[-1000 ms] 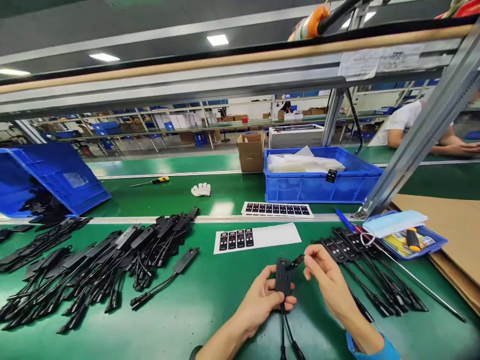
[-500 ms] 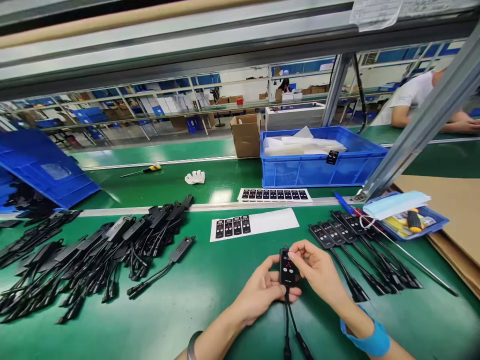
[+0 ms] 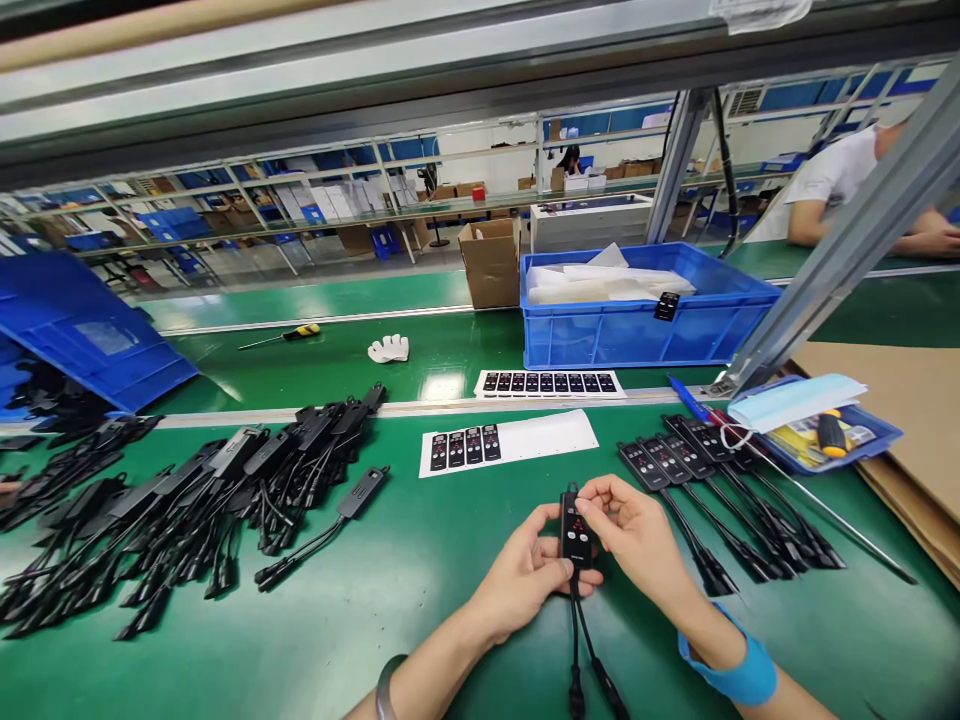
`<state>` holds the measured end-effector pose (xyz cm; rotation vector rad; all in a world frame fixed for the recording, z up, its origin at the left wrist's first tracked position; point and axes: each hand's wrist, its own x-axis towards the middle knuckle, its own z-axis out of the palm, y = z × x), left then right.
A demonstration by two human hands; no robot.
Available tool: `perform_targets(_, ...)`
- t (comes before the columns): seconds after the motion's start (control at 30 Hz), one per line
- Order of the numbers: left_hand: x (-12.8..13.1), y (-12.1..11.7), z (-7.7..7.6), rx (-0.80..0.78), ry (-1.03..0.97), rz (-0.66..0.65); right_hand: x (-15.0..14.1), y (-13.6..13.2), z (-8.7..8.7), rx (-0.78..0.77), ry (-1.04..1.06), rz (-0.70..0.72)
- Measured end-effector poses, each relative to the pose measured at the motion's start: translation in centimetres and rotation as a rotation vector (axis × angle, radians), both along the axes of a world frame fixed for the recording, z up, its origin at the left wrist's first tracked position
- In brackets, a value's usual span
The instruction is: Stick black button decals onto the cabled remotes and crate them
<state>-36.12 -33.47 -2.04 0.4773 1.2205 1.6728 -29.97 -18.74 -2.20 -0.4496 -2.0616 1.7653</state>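
My left hand holds a small black controller box by its lower sides, with two cables hanging from its bottom end. A dark label with red marks and two white buttons covers its face. My right hand pinches the upper right corner, thumb pressed on the label. Beyond my hands lies a white label sheet, several black labels at its left part. Several labelled controllers rest in a row to the right. A lone controller lies left, beside a pile of controllers.
A blue bin with white sheets stands behind another label sheet. On the right are a small blue tray, a face mask and a metal rod. A screwdriver and white glove lie farther back.
My hands keep nearly the same hold, the right thumb still on the label. The view has shifted slightly. Part of what looks like another person's hand now shows at the far left edge.
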Motion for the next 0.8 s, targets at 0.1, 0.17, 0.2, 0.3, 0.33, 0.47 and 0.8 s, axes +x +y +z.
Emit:
perform_targets(0.1, 0.0, 0.0, -0.2, 0.001, 0.012, -0.002, 0.1, -0.1, -0.1, 0.014, -0.003, -0.023)
perform_targets(0.17, 0.0, 0.1, -0.3, 0.002, 0.017, -0.003, 0.1, -0.1, -0.2, 0.027, -0.01, -0.036)
perform_targets(0.2, 0.0, 0.1, -0.3, 0.003, 0.021, -0.003, 0.1, -0.1, -0.2, 0.032, -0.015, -0.039)
perform_targets(0.3, 0.1, 0.1, -0.4, -0.002, 0.041, 0.003, 0.1, -0.1, -0.2, 0.053, -0.025, -0.046)
perform_targets(0.33, 0.1, 0.1, -0.4, -0.003, 0.048, 0.003, 0.1, 0.0, -0.1, 0.069, -0.024, -0.049)
perform_targets(0.47, 0.0, 0.2, -0.1, -0.006, 0.04, 0.008, 0.0, 0.3, -0.2, 0.178, -0.029, -0.092)
perform_targets(0.8, -0.9, 0.3, -0.1, 0.016, -0.077, 0.134, -0.1, -1.0, -1.4, 0.16, -0.137, 0.254)
